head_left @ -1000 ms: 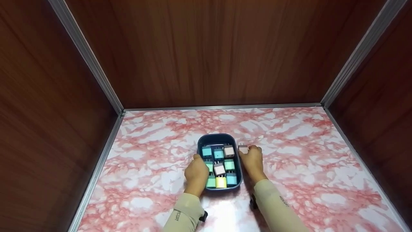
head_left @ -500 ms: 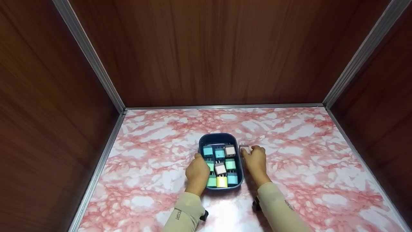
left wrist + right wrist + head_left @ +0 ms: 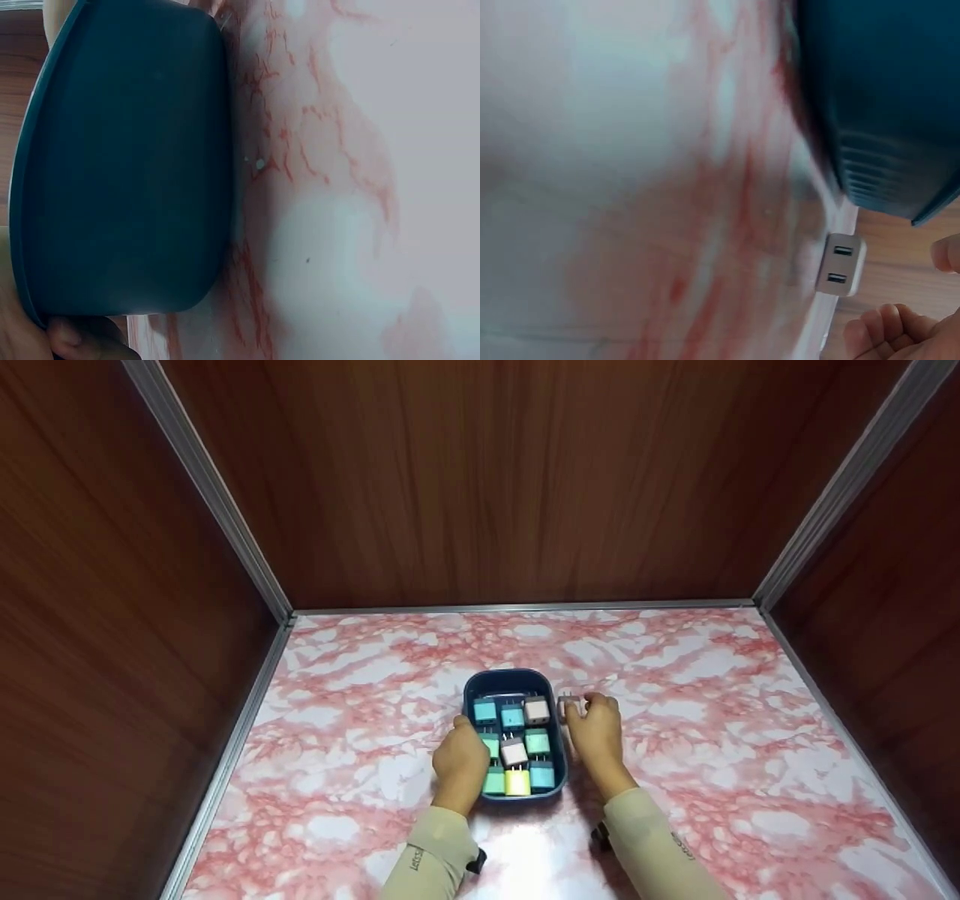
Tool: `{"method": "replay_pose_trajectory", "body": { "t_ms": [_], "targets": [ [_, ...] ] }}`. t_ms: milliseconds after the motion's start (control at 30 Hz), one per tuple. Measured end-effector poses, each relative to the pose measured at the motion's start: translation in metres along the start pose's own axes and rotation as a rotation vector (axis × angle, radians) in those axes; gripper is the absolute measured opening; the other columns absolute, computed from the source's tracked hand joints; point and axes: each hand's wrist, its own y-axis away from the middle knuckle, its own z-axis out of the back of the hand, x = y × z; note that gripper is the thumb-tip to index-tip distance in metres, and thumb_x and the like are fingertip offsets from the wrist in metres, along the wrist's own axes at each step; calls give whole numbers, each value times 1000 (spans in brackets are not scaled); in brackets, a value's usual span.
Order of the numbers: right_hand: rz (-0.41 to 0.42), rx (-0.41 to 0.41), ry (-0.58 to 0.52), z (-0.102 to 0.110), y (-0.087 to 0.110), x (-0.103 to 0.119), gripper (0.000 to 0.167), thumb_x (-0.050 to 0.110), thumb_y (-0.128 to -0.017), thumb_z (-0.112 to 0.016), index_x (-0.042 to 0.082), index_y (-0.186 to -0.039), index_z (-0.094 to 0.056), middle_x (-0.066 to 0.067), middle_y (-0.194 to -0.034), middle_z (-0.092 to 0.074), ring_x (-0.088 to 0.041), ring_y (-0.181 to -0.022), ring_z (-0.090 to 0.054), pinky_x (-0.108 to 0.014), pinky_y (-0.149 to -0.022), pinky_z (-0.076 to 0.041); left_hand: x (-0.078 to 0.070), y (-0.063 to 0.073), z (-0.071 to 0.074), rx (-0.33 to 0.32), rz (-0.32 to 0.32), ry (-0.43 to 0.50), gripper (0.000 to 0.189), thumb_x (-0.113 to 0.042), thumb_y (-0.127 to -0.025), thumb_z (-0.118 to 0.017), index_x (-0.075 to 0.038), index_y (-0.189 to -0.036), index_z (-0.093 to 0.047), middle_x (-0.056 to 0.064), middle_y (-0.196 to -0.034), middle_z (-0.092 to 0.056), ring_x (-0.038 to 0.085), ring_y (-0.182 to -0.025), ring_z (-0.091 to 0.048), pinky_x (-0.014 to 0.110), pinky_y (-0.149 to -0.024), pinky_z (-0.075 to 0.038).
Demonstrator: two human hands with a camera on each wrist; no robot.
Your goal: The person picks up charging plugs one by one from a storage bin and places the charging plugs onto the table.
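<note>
1. Head view: a dark blue tub (image 3: 506, 682) sat on the pink-and-white marbled surface (image 3: 675, 675), with nine coloured plug blocks (image 3: 514, 753) in its near and middle parts, in three rough rows. The person's left grip (image 3: 459, 760) held the tub's left side. The right grip (image 3: 598, 733) was at a pale plug block (image 3: 567, 701) just outside the tub's right side, prongs towards the wooden back panel (image 3: 480, 495); from here, contact could not be told.

2. Left wrist view: the left grip was curled on the tub's rim (image 3: 18, 225) at one end, beside the smooth outer wall (image 3: 135, 165). The tub looked like stiff plastic, light in itself though weighted by its load; the lip seemed the surest hold, the bare wall more slippery.

3. Right wrist view: the pale plug block rested on the surface near the tub's ribbed end, two ports (image 3: 843, 250) facing the camera. Thumb (image 3: 949, 253) and fingers (image 3: 881, 330) were loosely bent and apart from it, gripping nothing. It would likely handle as light, rigid and slightly slick, best pinched across opposite flat sides, clear of the prongs.
</note>
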Motion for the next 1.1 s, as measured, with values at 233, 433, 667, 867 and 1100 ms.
{"method": "replay_pose_trajectory", "body": {
  "t_ms": [233, 433, 667, 867, 1100],
  "targets": [
    [35, 4, -23, 5, 6, 13, 48, 28, -94, -70, -10, -123, -63, -26, -110, -60, -40, -105, -59, -51, -97, -47, 0, 2, 0, -10, -14, -10, 37, -8, -94, -56, 0, -130, -58, 14, -90, -75, 33, -76, -71, 52, -64, -54],
    [54, 6, -34, 6, 10, 21, 47, 26, -93, -70, -10, -121, -63, -26, -109, -60, -40, -103, -60, -50, -96, -47, 1, 3, -1, -13, -6, -9, 36, -8, -93, -57, -1, -128, -58, 14, -89, -75, 33, -76, -71, 52, -64, -54],
    [85, 8, -48, 5, 15, 32, 43, 23, -91, -73, -10, -116, -64, -23, -105, -60, -38, -99, -60, -49, -92, -48, 2, 3, -3, -14, -3, -19, 34, -8, -92, -58, -1, -125, -59, 14, -88, -75, 33, -76, -72, 51, -63, -54],
    [136, 14, -20, 7, 21, 45, 43, 23, -89, -76, -10, -114, -65, -22, -102, -60, -39, -98, -59, -49, -93, -48, 1, 2, -1, -6, -18, -8, 35, -8, -94, -56, 0, -128, -58, 15, -90, -74, 32, -76, -71, 51, -64, -54],
    [159, 42, 7, 8, 28, 60, 44, 25, -89, -75, -8, -117, -65, -20, -105, -60, -36, -99, -60, -49, -92, -49, 0, 0, 0, -11, -20, -21, 35, -8, -94, -55, -1, -128, -59, 14, -89, -75, 32, -75, -71, 51, -62, -54]
  ]
}}
